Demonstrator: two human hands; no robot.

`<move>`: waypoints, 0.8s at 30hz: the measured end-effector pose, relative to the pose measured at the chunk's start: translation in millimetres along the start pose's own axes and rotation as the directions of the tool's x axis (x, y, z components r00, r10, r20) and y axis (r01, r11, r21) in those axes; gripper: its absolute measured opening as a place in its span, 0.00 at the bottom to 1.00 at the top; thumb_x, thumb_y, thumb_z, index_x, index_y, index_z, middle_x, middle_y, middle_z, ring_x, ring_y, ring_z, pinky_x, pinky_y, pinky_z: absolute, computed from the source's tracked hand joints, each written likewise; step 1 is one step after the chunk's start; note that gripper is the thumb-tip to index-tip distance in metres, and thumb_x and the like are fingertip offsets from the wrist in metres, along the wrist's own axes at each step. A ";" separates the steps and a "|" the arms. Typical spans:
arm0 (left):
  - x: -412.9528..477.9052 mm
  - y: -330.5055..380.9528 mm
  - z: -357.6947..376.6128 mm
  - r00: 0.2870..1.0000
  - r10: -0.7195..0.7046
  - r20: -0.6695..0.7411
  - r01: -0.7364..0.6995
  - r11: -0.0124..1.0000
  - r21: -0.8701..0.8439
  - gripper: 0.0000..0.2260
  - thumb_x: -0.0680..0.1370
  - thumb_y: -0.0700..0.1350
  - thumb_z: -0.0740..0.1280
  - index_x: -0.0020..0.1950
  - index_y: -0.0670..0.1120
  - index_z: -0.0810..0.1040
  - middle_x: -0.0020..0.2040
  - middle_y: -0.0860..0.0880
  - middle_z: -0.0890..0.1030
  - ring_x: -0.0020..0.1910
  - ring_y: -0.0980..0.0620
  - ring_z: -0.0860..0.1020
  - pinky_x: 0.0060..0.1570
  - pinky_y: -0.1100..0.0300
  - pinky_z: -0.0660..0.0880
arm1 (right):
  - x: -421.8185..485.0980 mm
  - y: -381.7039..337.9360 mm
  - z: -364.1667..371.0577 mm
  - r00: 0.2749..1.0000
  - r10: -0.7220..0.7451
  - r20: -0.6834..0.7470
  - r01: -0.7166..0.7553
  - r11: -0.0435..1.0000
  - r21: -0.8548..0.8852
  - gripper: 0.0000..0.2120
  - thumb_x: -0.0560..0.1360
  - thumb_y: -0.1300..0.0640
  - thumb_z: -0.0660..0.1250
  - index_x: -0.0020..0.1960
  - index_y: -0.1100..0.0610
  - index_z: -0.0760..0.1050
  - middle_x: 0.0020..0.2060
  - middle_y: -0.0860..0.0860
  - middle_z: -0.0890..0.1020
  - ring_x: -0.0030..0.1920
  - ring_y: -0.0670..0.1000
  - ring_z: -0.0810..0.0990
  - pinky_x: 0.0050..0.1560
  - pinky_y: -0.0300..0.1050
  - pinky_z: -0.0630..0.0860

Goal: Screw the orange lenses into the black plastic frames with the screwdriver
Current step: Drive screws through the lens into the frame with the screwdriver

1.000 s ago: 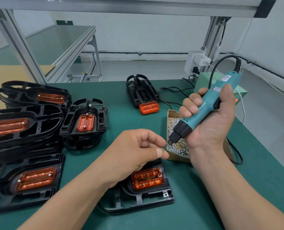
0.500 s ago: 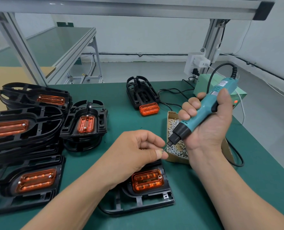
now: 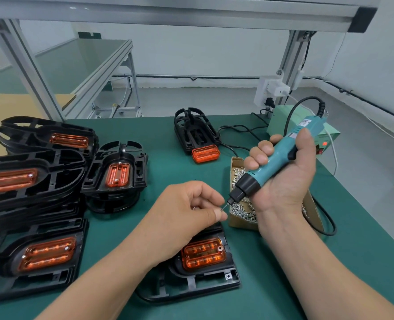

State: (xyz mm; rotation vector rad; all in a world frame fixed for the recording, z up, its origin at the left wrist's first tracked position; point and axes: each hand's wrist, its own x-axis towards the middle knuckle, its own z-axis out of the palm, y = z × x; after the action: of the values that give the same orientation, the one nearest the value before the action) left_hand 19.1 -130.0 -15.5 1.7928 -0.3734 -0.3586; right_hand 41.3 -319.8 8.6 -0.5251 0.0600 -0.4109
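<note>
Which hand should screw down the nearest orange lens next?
Right. The right hand grips the screwdriver, bit aimed down toward the lens; the left hand only pinches a screw at its tip.

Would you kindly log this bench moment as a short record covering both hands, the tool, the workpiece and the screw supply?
left hand: pinches a small screw at the bit tip
right hand: grips the teal screwdriver, tilted, bit pointing down-left
workpiece: black frame with orange lens seated, on the green table, partly hidden by the left hand
screw supply: cardboard box of screws, partly hidden by the right hand
other frames: stacked frames at left, lenses in
</note>
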 end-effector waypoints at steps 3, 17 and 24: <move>-0.2 0.1 -0.4 1.000 -0.017 0.003 0.017 1.000 -0.008 0.07 0.74 0.47 0.78 0.49 0.56 0.85 0.45 0.50 0.88 0.35 0.56 0.81 0.33 0.72 0.70 | 0.7 1.2 -0.5 1.000 0.009 -0.016 -0.009 1.000 0.004 0.18 0.81 0.40 0.64 0.46 0.55 0.72 0.34 0.50 0.69 0.29 0.49 0.69 0.29 0.42 0.69; -1.2 6.0 -2.4 0.987 -0.123 0.106 0.139 0.976 -0.166 0.09 0.79 0.37 0.74 0.57 0.44 0.80 0.47 0.44 0.89 0.24 0.56 0.63 0.23 0.66 0.61 | 3.7 1.3 -4.6 0.998 0.055 0.008 -0.055 0.998 0.014 0.19 0.81 0.39 0.65 0.46 0.55 0.73 0.34 0.50 0.70 0.29 0.48 0.69 0.29 0.41 0.69; -2.1 7.4 -6.3 0.987 -0.092 0.130 0.110 0.985 -0.135 0.05 0.84 0.42 0.69 0.58 0.44 0.80 0.50 0.46 0.89 0.25 0.56 0.66 0.23 0.65 0.63 | 3.1 2.4 -5.3 0.998 0.067 0.017 -0.067 0.998 -0.001 0.19 0.81 0.39 0.64 0.46 0.56 0.73 0.34 0.50 0.70 0.29 0.48 0.69 0.29 0.41 0.69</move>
State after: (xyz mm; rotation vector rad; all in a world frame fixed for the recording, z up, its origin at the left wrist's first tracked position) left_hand 19.4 -125.4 -6.7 1.6580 -0.3354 -0.5565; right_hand 44.2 -321.6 3.0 -0.5253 0.0611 -0.3405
